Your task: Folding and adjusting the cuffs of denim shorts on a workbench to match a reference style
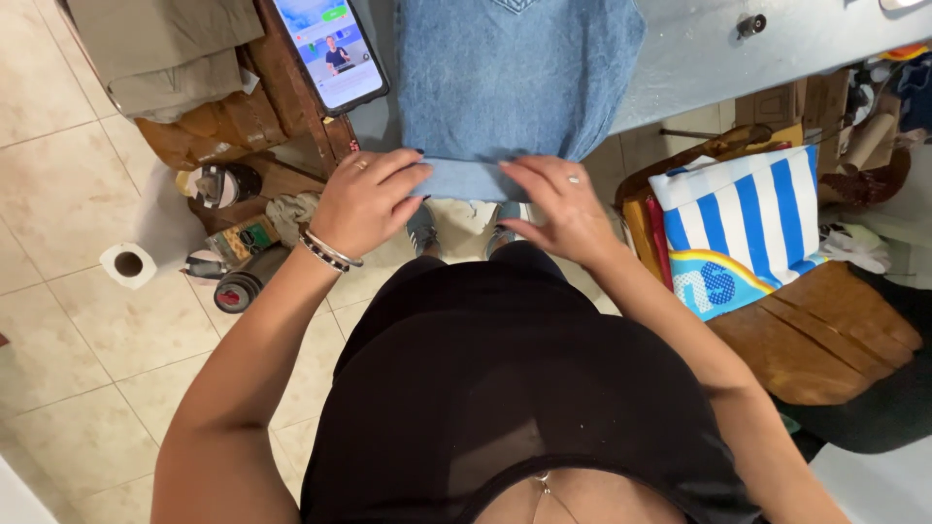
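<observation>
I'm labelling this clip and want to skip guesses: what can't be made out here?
Head view only:
- Denim garment: top cut off by the frame edge.
- Folded hem under left hand and right hand: fingers cover parts of it.
- Phone: upper end cut off.
- Floor clutter: too small to identify.

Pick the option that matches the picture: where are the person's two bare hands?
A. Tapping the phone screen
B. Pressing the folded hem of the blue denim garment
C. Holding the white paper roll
B: the left hand and right hand both lie on the blue denim garment's folded lower edge.
</observation>
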